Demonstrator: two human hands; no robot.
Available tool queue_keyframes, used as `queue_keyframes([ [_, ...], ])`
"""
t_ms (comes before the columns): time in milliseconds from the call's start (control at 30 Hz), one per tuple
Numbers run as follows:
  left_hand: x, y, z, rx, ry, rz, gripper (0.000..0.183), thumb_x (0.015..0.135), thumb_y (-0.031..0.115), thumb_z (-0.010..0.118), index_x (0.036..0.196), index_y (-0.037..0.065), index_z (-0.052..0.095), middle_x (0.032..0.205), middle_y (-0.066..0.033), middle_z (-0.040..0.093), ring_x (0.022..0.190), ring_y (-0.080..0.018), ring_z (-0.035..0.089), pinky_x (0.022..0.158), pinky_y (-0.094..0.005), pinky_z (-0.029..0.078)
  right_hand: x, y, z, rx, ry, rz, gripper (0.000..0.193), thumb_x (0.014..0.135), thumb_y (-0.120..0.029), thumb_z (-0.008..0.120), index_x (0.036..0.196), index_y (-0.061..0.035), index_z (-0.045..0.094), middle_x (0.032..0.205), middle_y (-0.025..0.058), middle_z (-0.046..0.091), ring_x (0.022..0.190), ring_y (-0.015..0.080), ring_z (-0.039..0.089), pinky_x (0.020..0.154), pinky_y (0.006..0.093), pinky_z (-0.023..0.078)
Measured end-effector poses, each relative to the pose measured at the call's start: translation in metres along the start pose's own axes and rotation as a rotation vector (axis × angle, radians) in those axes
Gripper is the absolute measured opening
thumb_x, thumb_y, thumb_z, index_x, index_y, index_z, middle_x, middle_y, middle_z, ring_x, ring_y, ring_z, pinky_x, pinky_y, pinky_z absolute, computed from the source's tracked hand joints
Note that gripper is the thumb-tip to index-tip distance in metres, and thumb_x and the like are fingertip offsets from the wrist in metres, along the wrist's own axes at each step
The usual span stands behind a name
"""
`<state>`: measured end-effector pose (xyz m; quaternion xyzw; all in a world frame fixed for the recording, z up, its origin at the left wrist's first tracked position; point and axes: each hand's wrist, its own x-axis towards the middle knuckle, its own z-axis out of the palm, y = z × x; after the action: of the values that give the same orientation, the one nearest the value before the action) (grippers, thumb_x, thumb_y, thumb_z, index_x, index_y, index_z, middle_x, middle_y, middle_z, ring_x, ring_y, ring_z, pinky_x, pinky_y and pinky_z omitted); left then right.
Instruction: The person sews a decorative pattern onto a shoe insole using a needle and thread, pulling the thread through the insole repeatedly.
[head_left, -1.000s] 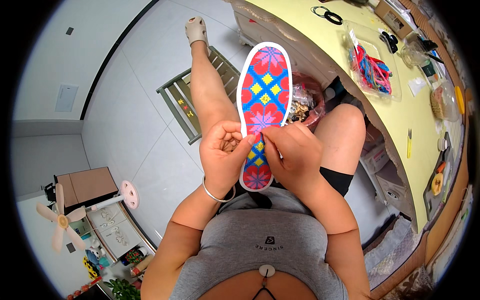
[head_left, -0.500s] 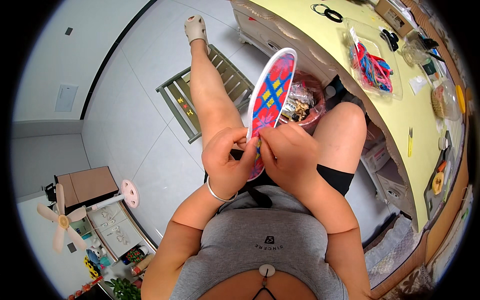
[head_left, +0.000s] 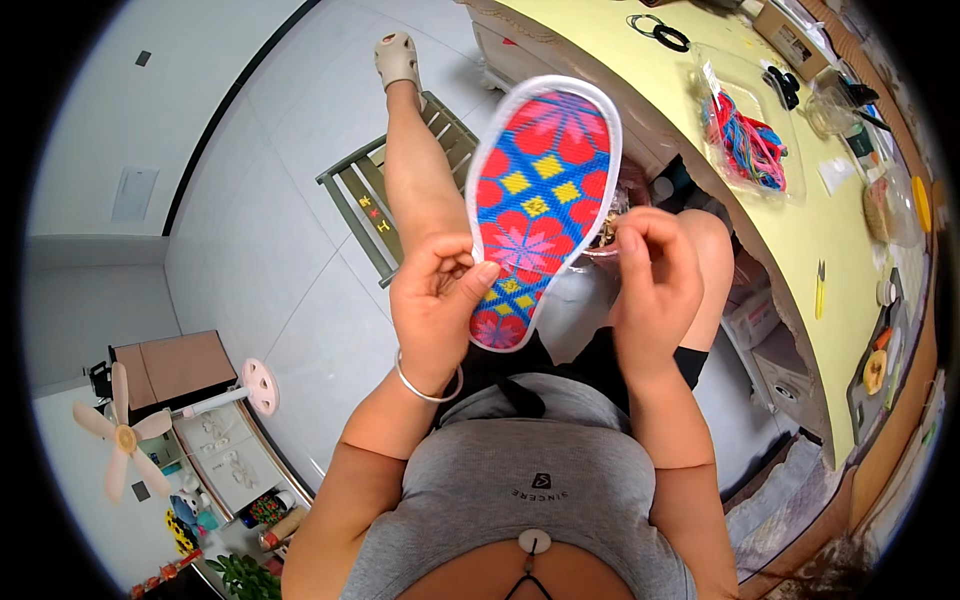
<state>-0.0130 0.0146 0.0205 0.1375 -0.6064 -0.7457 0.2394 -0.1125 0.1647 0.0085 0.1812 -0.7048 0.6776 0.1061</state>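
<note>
The patterned insole [head_left: 545, 215] is up in the air above the person's lap, its bright red, blue and yellow face turned toward the eyes and its wide end pointing away. The left hand [head_left: 437, 290] has it pinched by the left edge near the narrow middle, thumb on the face and fingers behind; gripping there, I'd judge, leaves most of the pattern uncovered and the other edge free. The right hand [head_left: 655, 285] is apart from it, just off to the right, thumb and forefinger drawn together with the other fingers curled; whether something fine sits between the tips, I can't tell from here. Out to the right, on the yellow-green surface [head_left: 765, 270], coloured threads [head_left: 745, 140] lie bunched in a clear tray [head_left: 712, 183], probably to stop them straying, with yellow-handled snips [head_left: 821, 292] nearer the body.
</note>
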Motion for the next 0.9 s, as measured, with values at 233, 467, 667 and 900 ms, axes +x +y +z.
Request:
queue_keyframes([
  [233,0.002,-0.005,0.007,-0.246,-0.126,-0.154,0.022,0.085,-0.006,0.061,0.106,-0.004,0.056,0.092,-0.0088,0.065,0.080,-0.0095,0.060,0.072,-0.0207,0.049,-0.018,0.003,0.022,1.041,-0.268,0.991,0.029,0.084,-0.006,0.065,0.112,-0.0028,0.058,0.106,0.0082,0.064,0.093,0.0174,0.063,0.083,0.0330,0.053],
  [467,-0.001,-0.005,0.007,-0.143,-0.194,-0.118,0.023,0.085,-0.005,0.062,0.107,-0.006,0.056,0.092,-0.0101,0.065,0.081,-0.0106,0.061,0.073,-0.0213,0.049,-0.027,0.009,0.024,1.242,-0.202,1.090,0.032,0.085,-0.012,0.065,0.113,-0.0020,0.055,0.104,0.0082,0.064,0.092,0.0186,0.063,0.083,0.0346,0.053],
  [667,0.004,0.002,-0.003,-0.431,-0.149,-0.294,0.022,0.081,-0.006,0.058,0.103,-0.005,0.056,0.093,-0.0133,0.065,0.083,-0.0173,0.064,0.078,-0.0287,0.052,0.022,0.039,-0.014,1.295,0.196,1.015,0.012,0.085,-0.001,0.054,0.093,0.0075,0.057,0.104,0.0174,0.063,0.077,0.0173,0.065,0.063,0.0221,0.056],
  [900,0.019,-0.014,-0.040,-0.780,-0.212,-0.541,0.021,0.083,0.013,0.053,0.101,0.001,0.056,0.064,-0.0040,0.051,0.058,-0.0136,0.041,0.059,-0.0283,0.032,0.067,0.039,-0.117,1.168,0.388,0.412,0.006,0.089,-0.004,0.051,0.092,0.0014,0.050,0.075,0.0068,0.050,0.057,0.0107,0.039,0.049,0.0230,0.037],
])
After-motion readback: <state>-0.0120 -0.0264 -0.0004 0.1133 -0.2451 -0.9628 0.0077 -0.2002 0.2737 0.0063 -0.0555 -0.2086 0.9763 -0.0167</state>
